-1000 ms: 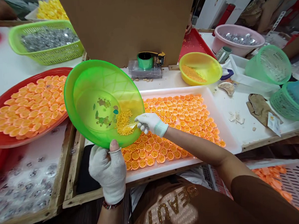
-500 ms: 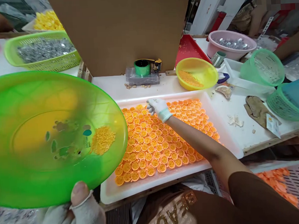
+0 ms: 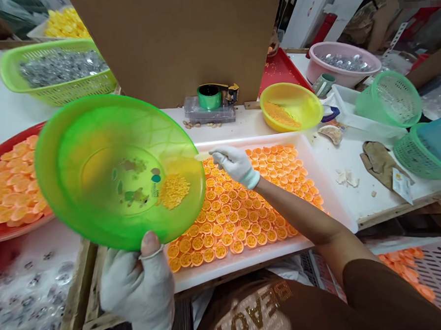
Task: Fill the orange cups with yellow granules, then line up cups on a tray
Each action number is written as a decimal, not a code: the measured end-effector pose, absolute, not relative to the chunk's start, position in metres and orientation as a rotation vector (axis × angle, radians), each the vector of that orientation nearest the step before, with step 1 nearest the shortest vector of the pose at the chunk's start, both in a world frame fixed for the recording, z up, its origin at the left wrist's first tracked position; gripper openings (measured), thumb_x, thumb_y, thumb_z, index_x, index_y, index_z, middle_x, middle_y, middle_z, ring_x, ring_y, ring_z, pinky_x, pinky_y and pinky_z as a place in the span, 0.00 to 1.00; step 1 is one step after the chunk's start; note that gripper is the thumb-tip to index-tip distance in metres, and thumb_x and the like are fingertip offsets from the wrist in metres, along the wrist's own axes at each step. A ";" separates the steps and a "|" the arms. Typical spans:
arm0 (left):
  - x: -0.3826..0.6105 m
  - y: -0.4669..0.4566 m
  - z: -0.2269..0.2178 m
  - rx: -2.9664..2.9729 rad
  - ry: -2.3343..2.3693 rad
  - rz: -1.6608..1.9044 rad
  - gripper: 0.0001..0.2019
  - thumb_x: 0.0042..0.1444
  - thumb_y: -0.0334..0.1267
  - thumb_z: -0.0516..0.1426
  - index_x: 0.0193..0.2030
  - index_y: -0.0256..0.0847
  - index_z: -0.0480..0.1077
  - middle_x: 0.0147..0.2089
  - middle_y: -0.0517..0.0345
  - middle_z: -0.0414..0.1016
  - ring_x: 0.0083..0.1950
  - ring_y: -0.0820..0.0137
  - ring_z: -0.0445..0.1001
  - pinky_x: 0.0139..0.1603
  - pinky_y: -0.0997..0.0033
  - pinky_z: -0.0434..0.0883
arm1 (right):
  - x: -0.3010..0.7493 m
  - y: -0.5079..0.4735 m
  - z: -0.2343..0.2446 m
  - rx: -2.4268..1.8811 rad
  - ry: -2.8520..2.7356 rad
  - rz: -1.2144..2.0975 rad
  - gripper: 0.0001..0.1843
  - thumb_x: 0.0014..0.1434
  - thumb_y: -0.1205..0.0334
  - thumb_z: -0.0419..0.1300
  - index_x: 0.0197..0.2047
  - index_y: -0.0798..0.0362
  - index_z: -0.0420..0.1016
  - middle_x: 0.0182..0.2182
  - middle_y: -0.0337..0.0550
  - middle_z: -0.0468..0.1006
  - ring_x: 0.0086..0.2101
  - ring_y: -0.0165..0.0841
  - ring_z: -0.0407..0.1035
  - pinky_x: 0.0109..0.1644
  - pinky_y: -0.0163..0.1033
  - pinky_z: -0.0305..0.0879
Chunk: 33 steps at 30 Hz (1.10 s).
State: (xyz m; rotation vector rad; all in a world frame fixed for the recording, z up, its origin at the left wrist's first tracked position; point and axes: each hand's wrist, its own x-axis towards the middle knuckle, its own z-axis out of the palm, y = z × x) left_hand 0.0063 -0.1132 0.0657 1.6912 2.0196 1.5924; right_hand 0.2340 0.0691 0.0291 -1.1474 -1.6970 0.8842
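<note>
My left hand (image 3: 138, 282), in a white glove with the thumb tip bare, grips the near rim of a translucent green basin (image 3: 97, 215). The basin tilts, and small yellow-orange pellets (image 3: 174, 191) lie heaped at its right side. My right hand (image 3: 235, 165), also gloved, is closed over the back left of a white tray (image 3: 333, 193). From its fingertips a small pale spoon-like tool (image 3: 202, 157) points left toward the basin's rim; its grip end is hidden. Rows of small orange cups (image 3: 227, 219) fill the tray, many with yellow bits inside.
At left stand a red dish of orange pieces (image 3: 15, 190) and a lime basket of clear parts (image 3: 60, 67). A cardboard panel (image 3: 184, 43) rises behind the tray. Green tape (image 3: 209, 97), a yellow bowl (image 3: 291, 107) and green baskets (image 3: 387, 99) sit beyond. Another person's hand (image 3: 273, 43) shows behind the panel.
The green basin and my left hand have moved right and up, with the basin now over the tray's left part. My right hand has shifted slightly; the pale tool now shows at its fingertips.
</note>
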 end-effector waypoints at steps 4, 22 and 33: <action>0.022 -0.105 0.061 1.766 1.931 1.650 0.21 0.64 0.35 0.61 0.22 0.40 0.57 0.24 0.63 0.56 0.29 0.72 0.58 0.33 0.64 0.55 | 0.224 0.055 0.028 -1.141 -1.780 0.948 0.09 0.67 0.60 0.58 0.40 0.51 0.80 0.32 0.39 0.77 0.35 0.30 0.72 0.44 0.38 0.70; 0.015 -0.106 0.044 1.739 1.990 1.639 0.24 0.64 0.37 0.62 0.21 0.40 0.55 0.23 0.64 0.54 0.28 0.74 0.55 0.31 0.66 0.52 | 0.243 0.047 0.031 -1.231 -0.687 1.797 0.08 0.69 0.63 0.59 0.37 0.55 0.75 0.23 0.36 0.72 0.20 0.22 0.61 0.19 0.27 0.57; 0.008 -0.107 0.050 1.719 2.037 1.627 0.20 0.65 0.38 0.61 0.23 0.40 0.61 0.24 0.63 0.59 0.28 0.73 0.58 0.32 0.65 0.55 | 0.260 0.097 -0.010 -1.370 -1.224 1.016 0.08 0.66 0.58 0.61 0.40 0.52 0.78 0.25 0.34 0.74 0.23 0.25 0.68 0.26 0.31 0.65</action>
